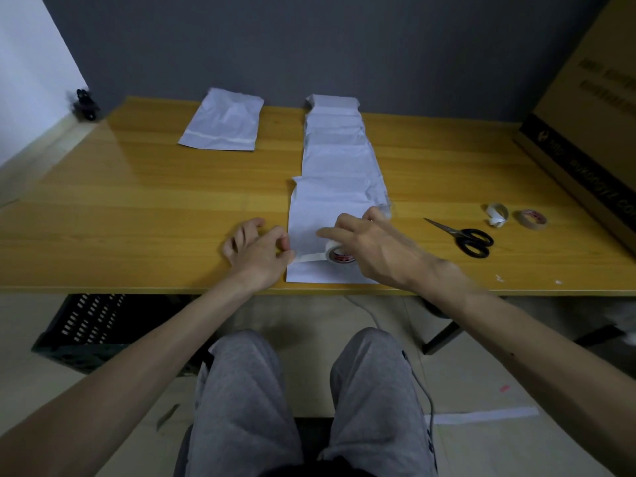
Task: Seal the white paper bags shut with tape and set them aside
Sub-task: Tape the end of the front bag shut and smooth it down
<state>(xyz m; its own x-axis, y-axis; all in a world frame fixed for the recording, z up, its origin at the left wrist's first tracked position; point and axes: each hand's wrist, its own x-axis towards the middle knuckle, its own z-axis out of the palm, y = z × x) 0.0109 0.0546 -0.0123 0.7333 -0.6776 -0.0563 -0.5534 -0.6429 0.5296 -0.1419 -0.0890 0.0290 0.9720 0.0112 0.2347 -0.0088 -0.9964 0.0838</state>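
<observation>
Left hand [256, 251]: pinches the tape's free end at the bag's left edge.
Right hand [373, 246]: grips the tape roll [339, 253].
Nearest bag [323, 232]: flat at the table's [137, 201] front edge.
Risk: slack tape could twist or wrinkle, judging by the span.

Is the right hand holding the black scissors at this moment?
No, the scissors lie on the table, apart from the right hand, which grips the tape roll while the left hand pinches its free end.
</observation>
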